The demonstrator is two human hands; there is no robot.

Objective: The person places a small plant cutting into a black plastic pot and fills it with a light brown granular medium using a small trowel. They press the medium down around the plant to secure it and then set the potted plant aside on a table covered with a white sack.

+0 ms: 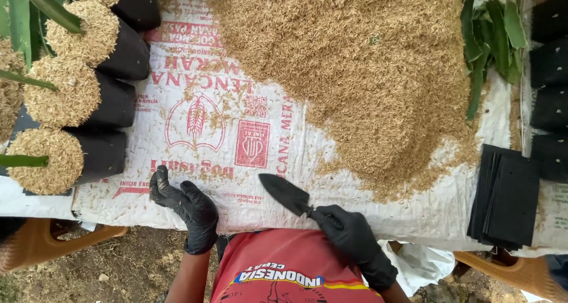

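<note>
Right hand (355, 235), black-gloved, is wrapped tight round the handle of a small black trowel (285, 193), blade pointing to about 10 o'clock on the white printed sack (201, 125); left hand (186, 205) rests on the sack with fingers loosely spread, holding nothing; big rice husk pile (361, 66) at 12 o'clock; filled black grow bags (103, 105) at 9; flat empty bags (506, 196) at 3.

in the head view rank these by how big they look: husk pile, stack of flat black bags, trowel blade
1. husk pile, by far the largest
2. stack of flat black bags
3. trowel blade, smallest; held in the right hand
</note>
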